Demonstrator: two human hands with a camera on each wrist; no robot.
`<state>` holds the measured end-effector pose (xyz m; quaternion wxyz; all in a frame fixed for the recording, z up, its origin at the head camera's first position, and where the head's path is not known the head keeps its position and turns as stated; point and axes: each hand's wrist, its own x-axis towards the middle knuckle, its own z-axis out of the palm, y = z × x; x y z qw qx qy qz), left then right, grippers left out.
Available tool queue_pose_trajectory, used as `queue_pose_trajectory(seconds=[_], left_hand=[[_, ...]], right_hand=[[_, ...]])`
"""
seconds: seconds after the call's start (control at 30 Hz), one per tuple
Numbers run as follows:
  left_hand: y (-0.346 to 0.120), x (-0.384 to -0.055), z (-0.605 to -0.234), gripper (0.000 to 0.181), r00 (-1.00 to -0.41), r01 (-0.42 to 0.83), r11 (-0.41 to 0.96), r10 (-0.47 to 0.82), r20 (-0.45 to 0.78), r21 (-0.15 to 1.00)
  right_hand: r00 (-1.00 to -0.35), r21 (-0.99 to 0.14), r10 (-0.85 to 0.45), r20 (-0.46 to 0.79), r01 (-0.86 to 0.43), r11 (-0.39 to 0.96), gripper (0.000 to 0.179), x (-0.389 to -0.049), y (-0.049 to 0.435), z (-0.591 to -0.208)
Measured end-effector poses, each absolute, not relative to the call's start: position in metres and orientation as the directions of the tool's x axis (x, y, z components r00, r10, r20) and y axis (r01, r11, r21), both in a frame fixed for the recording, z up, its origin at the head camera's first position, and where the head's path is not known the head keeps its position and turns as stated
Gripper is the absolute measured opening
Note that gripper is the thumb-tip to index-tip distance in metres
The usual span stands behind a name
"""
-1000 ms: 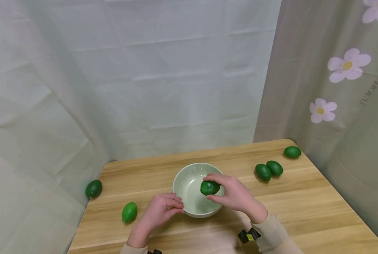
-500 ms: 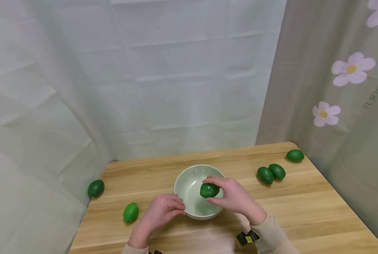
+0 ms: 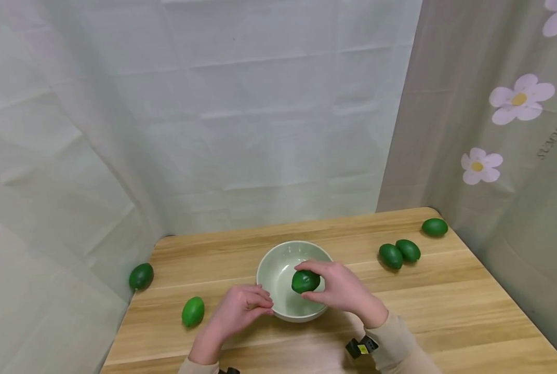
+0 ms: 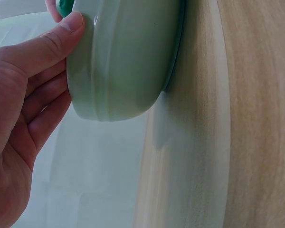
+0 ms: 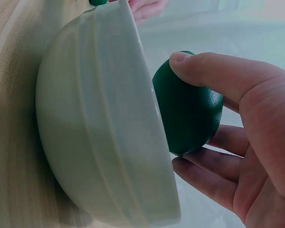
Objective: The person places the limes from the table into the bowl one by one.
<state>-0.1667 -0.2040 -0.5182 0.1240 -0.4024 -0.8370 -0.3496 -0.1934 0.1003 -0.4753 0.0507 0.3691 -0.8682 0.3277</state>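
Note:
A pale green bowl [image 3: 278, 293] stands on the wooden table, a little right of centre in the head view. My left hand [image 3: 242, 310] pinches its near left rim; in the left wrist view the thumb [image 4: 61, 35] lies on the bowl's outer wall, the other fingers at the rim. My right hand [image 3: 344, 291] holds a dark green lime [image 3: 305, 281] between thumb and fingers, over the bowl's opening. The right wrist view shows this lime [image 5: 190, 114] at the level of the rim, its far side partly hidden by the bowl wall [image 5: 104, 123].
A brighter green lime [image 3: 193, 312] lies left of the left hand. One dark lime [image 3: 141, 277] sits at the table's left edge. Two touching limes [image 3: 390, 256] and another lime [image 3: 435, 227] lie at the back right. Pale curtains [image 3: 269, 114] hang behind the table [image 3: 451, 301].
My right hand has shifted slightly left over the bowl, still holding the lime. The left hand stays at the rim. The head view has moved a little.

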Motion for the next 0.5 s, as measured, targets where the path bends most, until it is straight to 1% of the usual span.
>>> queue_pose_trajectory(seconds=[0.23, 0.5], left_hand=[[-0.2037, -0.1667, -0.5191, 0.014, -0.642, 0.764, 0.428, 0.584, 0.497, 0.483], [-0.2035, -0.1673, -0.5189, 0.015, -0.635, 0.771, 0.435, 0.585, 0.505, 0.466]], right_hand=[[-0.727, -0.519, -0.616, 0.302, -0.668, 0.533, 0.056, -0.1953, 0.0965, -0.4775], [-0.717, -0.454, -0.654, 0.242, -0.679, 0.577, 0.049, -0.2012, 0.0904, -0.479]])
